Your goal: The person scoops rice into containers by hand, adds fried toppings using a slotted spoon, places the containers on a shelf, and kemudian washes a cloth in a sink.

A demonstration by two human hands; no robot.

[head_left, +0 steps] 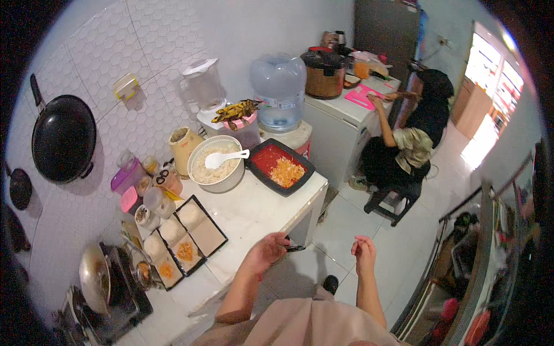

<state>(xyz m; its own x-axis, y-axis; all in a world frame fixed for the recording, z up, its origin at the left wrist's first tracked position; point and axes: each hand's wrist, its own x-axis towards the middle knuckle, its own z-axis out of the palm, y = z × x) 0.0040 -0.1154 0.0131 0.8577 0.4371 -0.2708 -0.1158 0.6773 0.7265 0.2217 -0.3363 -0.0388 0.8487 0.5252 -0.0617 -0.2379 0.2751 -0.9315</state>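
Left hand (266, 251) and right hand (364, 251) well apart, fingers (358, 245) of both loosely bent, forearms (239, 294) forward.

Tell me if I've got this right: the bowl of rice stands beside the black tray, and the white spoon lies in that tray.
The spoon's place is wrong: the head view shows the white spoon lying across the bowl of rice, which does stand beside the black tray.
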